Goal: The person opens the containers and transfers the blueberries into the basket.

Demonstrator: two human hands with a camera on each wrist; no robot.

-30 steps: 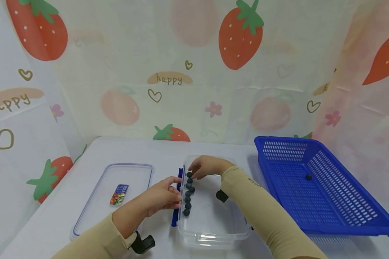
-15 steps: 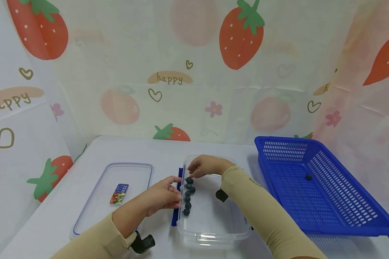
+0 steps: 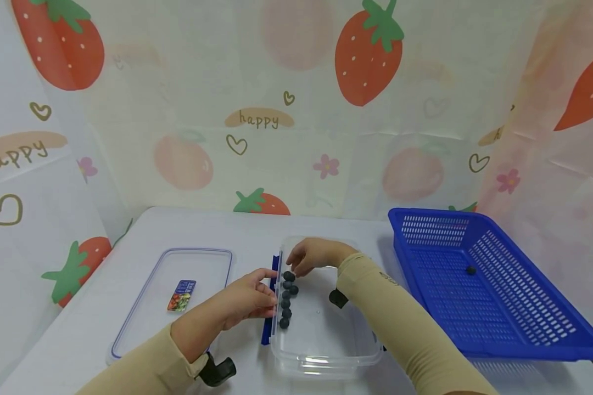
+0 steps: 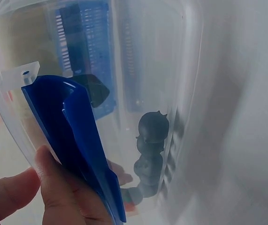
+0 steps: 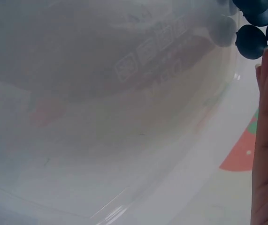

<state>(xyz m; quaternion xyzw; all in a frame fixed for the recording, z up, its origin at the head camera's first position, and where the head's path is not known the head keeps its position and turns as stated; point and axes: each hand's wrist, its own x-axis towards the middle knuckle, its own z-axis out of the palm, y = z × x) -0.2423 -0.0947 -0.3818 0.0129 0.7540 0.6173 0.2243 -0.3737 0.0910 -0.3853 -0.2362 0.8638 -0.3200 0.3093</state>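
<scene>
A clear plastic container with blue side latches stands on the table. Along its left wall, inside, lies a crooked row of several dark round blueberries. My left hand grips the container's left side, its fingers at the rim and the latch. Over the far end of the row reaches my right hand. In the right wrist view a straight fingertip touches the gap between two blueberries; its other fingers are mostly out of sight.
A blue perforated basket stands on the right, with one blueberry inside. On the left lies a clear lid with a blue edge and a small printed label. A patterned sheet hangs behind.
The farthest blueberry, seen a second ago beneath my right fingertips, no longer shows in the head view. My right fingers have shifted slightly toward the row. The left hand has stayed put.
</scene>
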